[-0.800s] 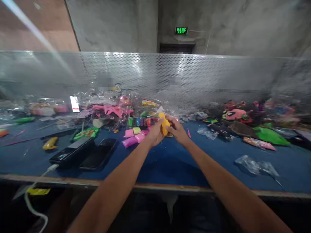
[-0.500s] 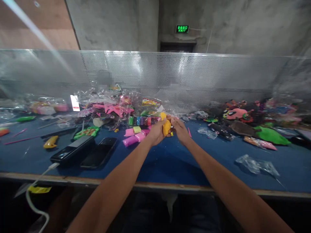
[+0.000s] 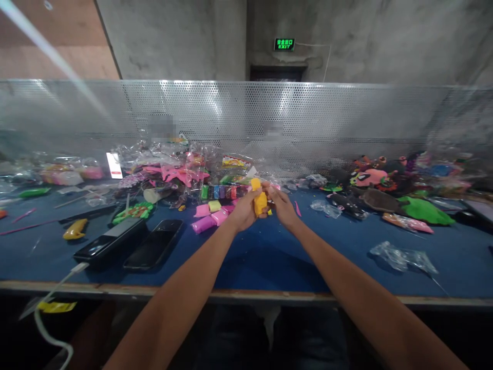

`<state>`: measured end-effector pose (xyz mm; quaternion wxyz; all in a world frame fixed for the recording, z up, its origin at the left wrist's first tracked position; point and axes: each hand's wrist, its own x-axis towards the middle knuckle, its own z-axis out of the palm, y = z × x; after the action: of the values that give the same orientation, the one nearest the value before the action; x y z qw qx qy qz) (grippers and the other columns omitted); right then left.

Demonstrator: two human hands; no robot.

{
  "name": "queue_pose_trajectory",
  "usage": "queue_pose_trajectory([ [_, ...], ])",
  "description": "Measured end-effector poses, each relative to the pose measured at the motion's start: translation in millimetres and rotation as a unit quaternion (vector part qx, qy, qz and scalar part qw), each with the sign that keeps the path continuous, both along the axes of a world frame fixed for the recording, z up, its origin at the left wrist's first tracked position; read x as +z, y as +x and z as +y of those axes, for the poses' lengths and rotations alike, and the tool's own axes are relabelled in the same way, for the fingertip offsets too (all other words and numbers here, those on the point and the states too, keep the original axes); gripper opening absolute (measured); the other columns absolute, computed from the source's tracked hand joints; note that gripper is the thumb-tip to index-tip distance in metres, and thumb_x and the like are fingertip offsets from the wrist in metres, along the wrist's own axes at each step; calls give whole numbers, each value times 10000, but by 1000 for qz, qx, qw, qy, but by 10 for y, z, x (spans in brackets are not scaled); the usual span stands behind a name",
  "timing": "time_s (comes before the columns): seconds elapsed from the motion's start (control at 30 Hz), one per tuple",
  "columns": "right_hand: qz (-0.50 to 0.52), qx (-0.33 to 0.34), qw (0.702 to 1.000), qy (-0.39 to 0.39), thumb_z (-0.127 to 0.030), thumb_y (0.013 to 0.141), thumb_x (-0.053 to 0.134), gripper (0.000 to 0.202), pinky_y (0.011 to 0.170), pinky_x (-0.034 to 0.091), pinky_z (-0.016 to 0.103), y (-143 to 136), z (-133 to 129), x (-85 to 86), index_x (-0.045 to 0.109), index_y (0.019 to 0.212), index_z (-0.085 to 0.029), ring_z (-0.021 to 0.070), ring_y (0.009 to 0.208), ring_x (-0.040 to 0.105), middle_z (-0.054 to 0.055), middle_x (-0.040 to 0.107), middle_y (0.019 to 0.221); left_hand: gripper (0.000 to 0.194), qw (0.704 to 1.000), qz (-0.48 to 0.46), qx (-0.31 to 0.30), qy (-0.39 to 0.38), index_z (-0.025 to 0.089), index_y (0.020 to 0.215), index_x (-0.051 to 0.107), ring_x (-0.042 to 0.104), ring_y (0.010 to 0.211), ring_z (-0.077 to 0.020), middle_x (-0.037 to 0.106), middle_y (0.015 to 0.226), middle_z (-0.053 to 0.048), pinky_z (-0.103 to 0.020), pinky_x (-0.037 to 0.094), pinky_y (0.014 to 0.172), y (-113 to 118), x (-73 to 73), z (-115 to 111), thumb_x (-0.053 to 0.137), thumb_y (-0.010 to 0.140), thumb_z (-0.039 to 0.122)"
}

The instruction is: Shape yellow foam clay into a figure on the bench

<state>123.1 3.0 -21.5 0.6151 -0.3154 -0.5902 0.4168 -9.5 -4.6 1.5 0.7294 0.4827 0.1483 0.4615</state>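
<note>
A yellow lump (image 3: 260,202) is held up above the blue table, between my two hands. My left hand (image 3: 245,209) is closed on it from the left. My right hand (image 3: 280,205) has its fingers bent against the lump's right side; its fingertips are partly hidden. Just left of my left hand lie small pink and purple packets (image 3: 204,223) and a yellow packet (image 3: 214,206). Behind them is a row of coloured packets (image 3: 219,192) in clear wrapping.
A black phone (image 3: 154,244) and a power bank (image 3: 110,240) with a white cable lie at the left. Crumpled clear plastic (image 3: 402,257) and plush toys (image 3: 370,178) are on the right. A perforated metal screen (image 3: 231,110) stands behind.
The yellow lump has turned slightly and looks more upright and narrower. Both hands stay around it. The whole view has shifted a little.
</note>
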Motion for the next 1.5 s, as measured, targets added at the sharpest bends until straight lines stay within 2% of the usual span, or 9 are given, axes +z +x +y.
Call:
queue_pose_trajectory([
  [0.17, -10, -2, 1000, 6, -821, 656, 655, 614, 557, 510, 272, -4, -21, 41, 656, 764, -217, 124, 591, 553, -27, 523, 652, 477, 1000, 19, -7, 8, 189, 1150, 593, 443, 403, -76, 571, 667, 12, -170, 283, 357, -1, -4, 0, 638, 853, 560],
  [0.33, -50, -14, 998, 24, -709, 633, 754, 547, 543, 417, 243, -11, -69, 106, 576, 639, -192, 91, 551, 458, -50, 468, 584, 397, 998, 52, 17, 17, 201, 1132, 589, 451, 398, -71, 557, 652, 25, -155, 290, 359, 14, -18, -25, 640, 878, 502],
  [0.47, -64, -25, 998, 16, -676, 679, 730, 533, 531, 369, 249, -3, -68, 110, 510, 585, -199, 87, 529, 406, -56, 426, 555, 380, 998, 56, 2, 18, 192, 1132, 588, 422, 380, -65, 551, 644, 21, -158, 286, 353, 18, -11, -41, 554, 930, 513],
  [0.7, -80, -19, 996, 39, -683, 681, 722, 520, 563, 399, 256, -2, -102, 129, 519, 627, -208, 117, 588, 458, -38, 471, 589, 544, 999, 32, -24, 19, 203, 1175, 581, 439, 377, -83, 548, 627, 27, -176, 285, 348, 3, -33, -12, 484, 907, 667],
  [1.03, 5, 19, 1000, -11, -630, 675, 773, 471, 499, 387, 224, -38, -129, 121, 559, 660, -210, 95, 540, 407, -55, 430, 583, 458, 999, 32, -33, 27, 193, 1161, 577, 449, 402, -73, 572, 670, 18, -178, 316, 362, -13, -33, -13, 616, 873, 547],
  [1.17, 61, 25, 997, -32, -636, 717, 741, 472, 470, 409, 247, -26, -104, 100, 536, 659, -215, 101, 494, 453, -43, 487, 585, 409, 996, 60, 25, 59, 203, 1099, 552, 567, 492, -112, 638, 784, -7, -219, 448, 400, -3, -27, -7, 693, 828, 476],
  [1.3, 58, -32, 998, -1, -637, 727, 733, 456, 518, 450, 269, 8, -47, 86, 609, 675, -202, 129, 557, 545, -12, 580, 630, 380, 988, 90, 108, 64, 218, 1060, 566, 649, 582, -139, 674, 855, -24, -225, 496, 441, 17, -30, 4, 716, 816, 467],
  [1.37, 68, -45, 997, 6, -639, 721, 736, 452, 551, 478, 273, 17, -25, 84, 633, 681, -200, 145, 609, 585, -4, 599, 644, 391, 988, 83, 115, 58, 211, 1083, 593, 678, 638, -160, 688, 881, -45, -221, 495, 451, 22, -32, 11, 717, 816, 469],
  [1.5, 76, -9, 997, -6, -619, 699, 766, 432, 555, 494, 278, 13, -41, 107, 649, 712, -204, 149, 621, 604, -3, 614, 668, 447, 990, 59, 120, 46, 200, 1161, 603, 666, 603, -155, 700, 891, -65, -205, 449, 410, 28, -43, 34, 697, 829, 485],
])
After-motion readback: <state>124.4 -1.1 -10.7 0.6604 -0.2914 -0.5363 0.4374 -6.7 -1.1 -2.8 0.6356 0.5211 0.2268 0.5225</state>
